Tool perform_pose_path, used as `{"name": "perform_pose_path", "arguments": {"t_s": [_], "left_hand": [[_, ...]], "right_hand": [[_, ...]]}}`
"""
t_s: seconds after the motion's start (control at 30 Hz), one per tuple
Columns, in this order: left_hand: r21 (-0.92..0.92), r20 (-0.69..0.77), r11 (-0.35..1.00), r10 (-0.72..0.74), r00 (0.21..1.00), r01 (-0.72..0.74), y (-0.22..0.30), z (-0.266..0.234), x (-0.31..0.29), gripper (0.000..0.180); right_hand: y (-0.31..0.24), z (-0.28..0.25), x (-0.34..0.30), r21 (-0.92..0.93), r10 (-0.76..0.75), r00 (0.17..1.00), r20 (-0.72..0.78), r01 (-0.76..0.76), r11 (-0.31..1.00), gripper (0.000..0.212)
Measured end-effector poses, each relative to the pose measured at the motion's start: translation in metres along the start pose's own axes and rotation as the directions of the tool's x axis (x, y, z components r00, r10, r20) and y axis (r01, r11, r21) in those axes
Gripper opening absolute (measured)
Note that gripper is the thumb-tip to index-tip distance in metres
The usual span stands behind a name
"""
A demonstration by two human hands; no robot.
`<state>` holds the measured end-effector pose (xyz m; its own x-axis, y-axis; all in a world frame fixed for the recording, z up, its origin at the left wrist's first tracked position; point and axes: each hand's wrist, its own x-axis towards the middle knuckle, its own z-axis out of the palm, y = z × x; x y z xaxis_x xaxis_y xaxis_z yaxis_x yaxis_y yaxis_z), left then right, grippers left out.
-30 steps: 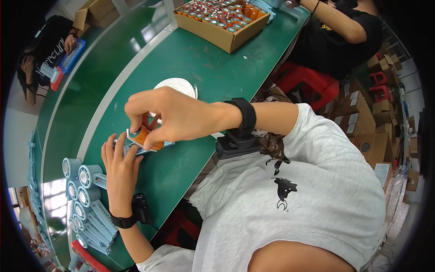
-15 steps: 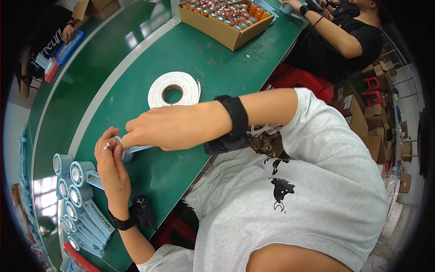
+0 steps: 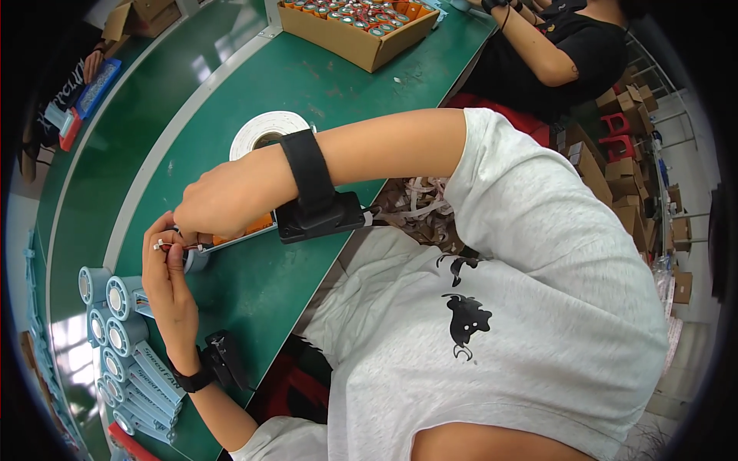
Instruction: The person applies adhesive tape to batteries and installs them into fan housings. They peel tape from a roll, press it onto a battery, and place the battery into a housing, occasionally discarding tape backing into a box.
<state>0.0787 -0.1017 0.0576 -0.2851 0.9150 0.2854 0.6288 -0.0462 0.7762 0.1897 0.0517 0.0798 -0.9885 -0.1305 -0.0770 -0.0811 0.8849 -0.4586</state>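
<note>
My left hand is closed round a light-blue handheld fan housing, its thumb laid along the round head. Thin wires with a small white connector stick out above those fingers. The housing's open handle half points to the right, with an orange cylindrical battery at it, partly covered by my right hand. My right hand arches over the housing with fingers curled down by the wires; its fingertips are hidden, so what they grip cannot be made out.
Several light-blue fan housings stand bunched at the left. Behind my right wrist lies a white tape roll. A cardboard box of orange batteries sits at the far side. Co-workers are at the upper right and upper left.
My right hand and wrist have moved left and farther over the housing. The orange battery now shows beneath it. My left hand keeps its hold, and the whole view has shifted slightly.
</note>
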Motion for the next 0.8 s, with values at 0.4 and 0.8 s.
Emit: {"name": "perform_pose_path", "arguments": {"t_s": [0.4,0.8], "left_hand": [[0.410,0.154,0.906,0.040,0.987,-0.101,0.011,0.002,-0.007,0.067],[0.440,0.328,0.851,0.145,0.933,-0.287,0.029,0.021,0.029,0.041]], "right_hand": [[0.024,0.048,0.002,0.762,0.298,0.946,-0.132,-0.096,0.641,0.031],[0.017,0.014,-0.075,0.577,0.076,0.849,-0.523,0.287,0.764,0.024]]}}
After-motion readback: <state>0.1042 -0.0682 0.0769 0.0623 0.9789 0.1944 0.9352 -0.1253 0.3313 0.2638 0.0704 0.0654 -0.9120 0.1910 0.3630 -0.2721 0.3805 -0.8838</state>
